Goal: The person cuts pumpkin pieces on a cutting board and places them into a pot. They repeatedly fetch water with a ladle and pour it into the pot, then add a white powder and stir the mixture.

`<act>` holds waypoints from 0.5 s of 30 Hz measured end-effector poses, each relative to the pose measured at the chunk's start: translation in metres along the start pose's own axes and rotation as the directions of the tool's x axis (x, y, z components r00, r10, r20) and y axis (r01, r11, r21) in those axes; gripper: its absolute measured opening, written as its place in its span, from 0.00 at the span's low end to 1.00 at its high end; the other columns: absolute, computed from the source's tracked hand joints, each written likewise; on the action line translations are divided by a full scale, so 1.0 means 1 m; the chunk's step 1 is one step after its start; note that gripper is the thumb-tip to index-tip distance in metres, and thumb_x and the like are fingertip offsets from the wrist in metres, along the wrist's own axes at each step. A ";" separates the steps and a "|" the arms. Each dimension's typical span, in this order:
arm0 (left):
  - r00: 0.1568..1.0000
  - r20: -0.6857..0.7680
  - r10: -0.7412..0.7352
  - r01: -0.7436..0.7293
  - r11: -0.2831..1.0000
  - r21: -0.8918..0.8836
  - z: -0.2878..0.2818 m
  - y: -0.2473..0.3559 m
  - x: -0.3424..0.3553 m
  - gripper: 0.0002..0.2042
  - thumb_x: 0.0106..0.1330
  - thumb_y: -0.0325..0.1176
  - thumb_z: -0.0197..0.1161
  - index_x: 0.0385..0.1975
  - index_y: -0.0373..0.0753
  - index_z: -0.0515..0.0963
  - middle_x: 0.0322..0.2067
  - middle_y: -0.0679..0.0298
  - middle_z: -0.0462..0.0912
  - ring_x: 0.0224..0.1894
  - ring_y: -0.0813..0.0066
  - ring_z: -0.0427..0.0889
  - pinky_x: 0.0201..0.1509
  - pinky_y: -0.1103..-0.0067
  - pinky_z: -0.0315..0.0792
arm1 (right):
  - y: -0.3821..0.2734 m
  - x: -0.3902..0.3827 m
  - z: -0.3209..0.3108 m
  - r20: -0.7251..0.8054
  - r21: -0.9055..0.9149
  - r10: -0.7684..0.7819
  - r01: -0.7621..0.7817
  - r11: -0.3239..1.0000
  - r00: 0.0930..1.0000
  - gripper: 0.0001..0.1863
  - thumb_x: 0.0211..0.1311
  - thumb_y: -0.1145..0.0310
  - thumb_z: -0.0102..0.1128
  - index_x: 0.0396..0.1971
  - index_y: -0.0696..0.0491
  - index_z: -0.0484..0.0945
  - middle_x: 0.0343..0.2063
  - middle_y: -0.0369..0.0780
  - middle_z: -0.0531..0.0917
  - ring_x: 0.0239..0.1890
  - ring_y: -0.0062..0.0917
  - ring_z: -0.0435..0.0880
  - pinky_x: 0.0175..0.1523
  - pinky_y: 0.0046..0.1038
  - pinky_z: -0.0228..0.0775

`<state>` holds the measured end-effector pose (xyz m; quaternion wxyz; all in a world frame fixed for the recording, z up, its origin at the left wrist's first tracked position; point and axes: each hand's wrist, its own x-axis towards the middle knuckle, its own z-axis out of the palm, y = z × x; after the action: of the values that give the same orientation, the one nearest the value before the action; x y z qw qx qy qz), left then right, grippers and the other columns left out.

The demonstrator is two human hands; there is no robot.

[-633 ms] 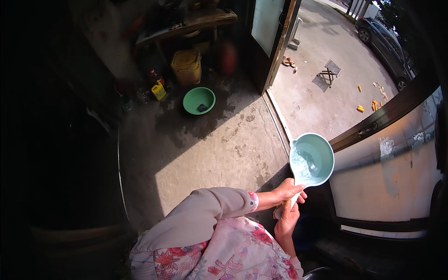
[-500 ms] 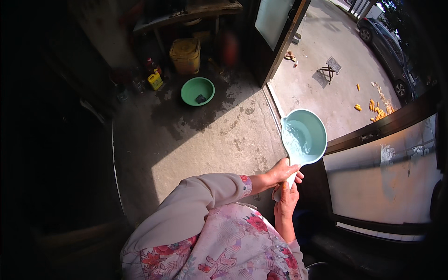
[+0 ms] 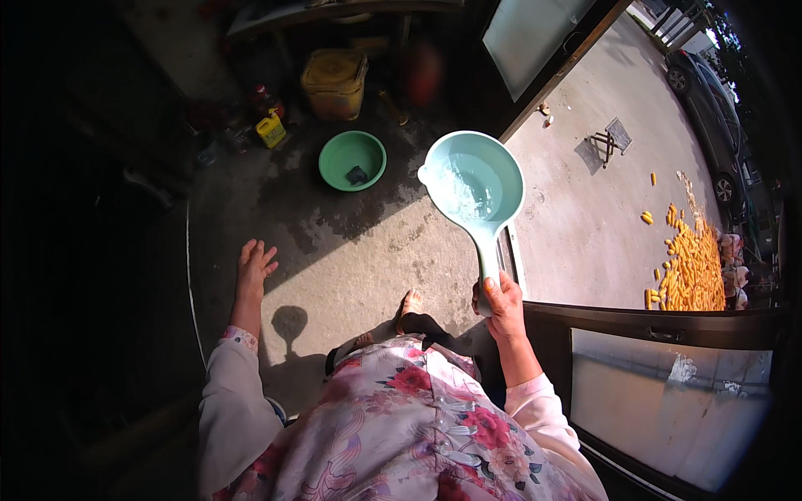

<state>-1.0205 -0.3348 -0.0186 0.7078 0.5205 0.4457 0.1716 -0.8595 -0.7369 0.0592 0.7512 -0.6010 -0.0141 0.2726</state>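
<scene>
Looking down from my head, my right hand [image 3: 504, 302] is wrapped tight around the handle of a pale blue plastic water ladle [image 3: 474, 185], its round smooth bowl held out ahead of me with clear water glinting inside and a small spout on its left rim. The ladle hangs over the doorway, just above the metal threshold strip [image 3: 511, 260] where the indoor floor meets the sunlit yard [image 3: 595, 209]. My left hand [image 3: 254, 263] is held out to the side with the fingers spread loose and nothing in it, above bare grey concrete floor [image 3: 351, 259] that is rough, stained and damp in patches. That stretch of floor between my hands lies open; to the left it falls into deep shadow. Ahead, well apart from the ladle, a round green plastic basin [image 3: 352, 159] sits on the floor, with a yellow lidded bucket [image 3: 334, 82] and a small yellow bottle [image 3: 270, 129] beyond it against the wall. To my right a dark door frame [image 3: 652, 316] hems in the passage. Outside, corn cobs [image 3: 689, 263] lie spread on the pavement.
</scene>
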 end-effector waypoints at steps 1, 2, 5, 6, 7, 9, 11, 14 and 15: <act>0.984 -0.177 -0.015 0.004 0.998 -0.065 -0.024 -0.007 0.010 0.24 0.61 0.40 0.52 0.54 0.40 0.55 0.52 0.60 0.62 0.52 0.61 0.69 0.44 0.71 0.68 | -0.006 0.018 -0.002 0.017 -0.004 0.015 -0.015 1.000 1.000 0.14 0.54 0.59 0.56 0.26 0.55 0.68 0.16 0.35 0.73 0.16 0.16 0.68 0.21 0.17 0.60; 0.970 -0.243 0.006 -0.037 0.992 -0.122 -0.058 -0.030 0.012 0.24 0.60 0.40 0.52 0.54 0.42 0.54 0.50 0.62 0.63 0.53 0.61 0.67 0.46 0.68 0.66 | -0.012 0.035 -0.004 0.039 -0.008 0.032 -0.031 0.999 0.999 0.14 0.54 0.60 0.56 0.26 0.56 0.68 0.17 0.34 0.73 0.16 0.15 0.68 0.22 0.17 0.60; 0.898 -0.410 -0.158 0.179 0.984 0.011 -0.091 -0.103 -0.020 0.24 0.60 0.40 0.51 0.54 0.44 0.53 0.49 0.61 0.63 0.50 0.59 0.69 0.42 0.65 0.67 | -0.031 0.093 -0.012 0.094 -0.162 0.079 -0.063 0.985 0.992 0.14 0.54 0.60 0.56 0.26 0.56 0.68 0.17 0.34 0.73 0.17 0.15 0.69 0.22 0.17 0.60; 0.885 -0.395 -0.248 0.283 0.959 0.032 -0.100 -0.131 -0.036 0.23 0.59 0.39 0.52 0.52 0.45 0.54 0.46 0.61 0.65 0.44 0.60 0.72 0.35 0.67 0.70 | -0.037 0.114 -0.013 0.127 -0.164 0.102 -0.080 0.983 0.987 0.14 0.54 0.60 0.56 0.27 0.56 0.69 0.17 0.34 0.73 0.18 0.15 0.69 0.22 0.17 0.61; 0.812 -0.471 -0.344 0.405 0.914 0.031 -0.093 -0.151 -0.050 0.20 0.58 0.39 0.53 0.49 0.44 0.58 0.42 0.63 0.67 0.39 0.65 0.74 0.28 0.70 0.70 | -0.044 0.137 -0.011 0.138 -0.154 0.102 -0.080 0.985 0.985 0.14 0.54 0.59 0.56 0.27 0.56 0.68 0.17 0.34 0.73 0.16 0.15 0.69 0.21 0.17 0.60; 0.830 -0.491 -0.265 0.335 0.941 0.058 -0.071 -0.163 -0.062 0.11 0.58 0.37 0.53 0.35 0.40 0.64 0.29 0.64 0.68 0.25 0.76 0.73 0.20 0.80 0.66 | -0.056 0.183 -0.004 0.151 -0.136 0.086 -0.066 0.989 0.985 0.16 0.53 0.58 0.56 0.28 0.56 0.67 0.16 0.36 0.73 0.14 0.17 0.68 0.19 0.18 0.60; 0.857 -0.467 -0.219 0.205 0.975 -0.081 -0.090 -0.196 -0.040 0.08 0.58 0.37 0.54 0.27 0.40 0.65 0.19 0.67 0.66 0.14 0.80 0.65 0.13 0.83 0.59 | -0.075 0.232 0.007 0.196 -0.096 0.097 -0.079 0.992 0.976 0.15 0.54 0.58 0.55 0.27 0.55 0.67 0.17 0.36 0.73 0.15 0.17 0.68 0.19 0.18 0.60; 0.835 -0.471 -0.284 0.266 0.958 -0.105 -0.076 -0.177 0.017 0.08 0.59 0.37 0.52 0.30 0.40 0.65 0.22 0.66 0.68 0.19 0.77 0.70 0.17 0.83 0.61 | -0.098 0.308 0.021 0.233 -0.037 0.064 -0.056 0.998 0.970 0.14 0.56 0.58 0.53 0.25 0.55 0.66 0.16 0.37 0.72 0.14 0.18 0.67 0.18 0.19 0.58; 0.821 -0.508 -0.259 0.224 0.966 -0.130 -0.080 -0.166 0.040 0.09 0.59 0.37 0.52 0.32 0.40 0.65 0.25 0.66 0.68 0.24 0.75 0.71 0.21 0.81 0.63 | -0.105 0.329 0.030 0.229 -0.045 0.060 -0.051 0.998 0.972 0.14 0.56 0.58 0.53 0.25 0.55 0.66 0.16 0.37 0.72 0.14 0.18 0.67 0.18 0.19 0.59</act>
<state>-1.0999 -0.3260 -0.1891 0.5928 0.3706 0.6772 0.2292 -0.5491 -0.5834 0.0623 0.7247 -0.5800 -0.0894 0.3610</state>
